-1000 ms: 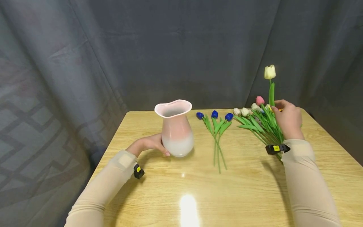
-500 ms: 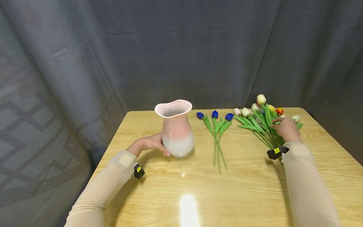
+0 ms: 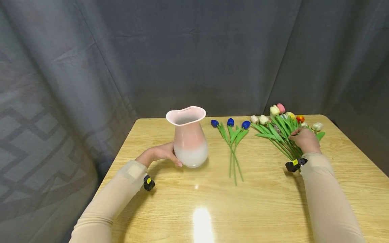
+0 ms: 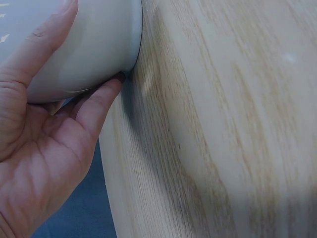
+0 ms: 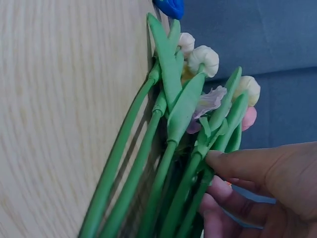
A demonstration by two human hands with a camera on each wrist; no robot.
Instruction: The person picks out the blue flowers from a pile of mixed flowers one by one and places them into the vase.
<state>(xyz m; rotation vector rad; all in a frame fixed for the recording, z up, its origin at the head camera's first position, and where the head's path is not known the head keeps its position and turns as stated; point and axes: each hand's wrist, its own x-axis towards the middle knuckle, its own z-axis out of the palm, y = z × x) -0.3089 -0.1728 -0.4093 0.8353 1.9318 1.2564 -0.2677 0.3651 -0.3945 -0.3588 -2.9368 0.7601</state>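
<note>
A pink-and-white vase (image 3: 191,141) with a wavy rim stands upright, left of the table's middle. My left hand (image 3: 162,153) grips its lower body; in the left wrist view the thumb lies along the vase wall (image 4: 94,54) and a fingertip reaches its base. At the right lies a bunch of artificial tulips (image 3: 279,135) with cream, pink, yellow and orange heads. My right hand (image 3: 307,139) is over this bunch. Seen from the right wrist, its thumb and fingers pinch a green tulip stem (image 5: 200,191), partly hidden behind them. A cream tulip head (image 3: 274,110) rests at the top.
Three blue tulips (image 3: 232,135) lie between vase and bunch, their stems crossing. A white tulip (image 3: 317,127) lies to the right of the right hand. Behind the wooden table (image 3: 170,202) hangs a dark grey curtain (image 3: 194,60).
My right hand has lowered the upright cream tulip onto the bunch, and its head has shifted left, uncovering the pink one. The left hand and vase have stayed in place.
</note>
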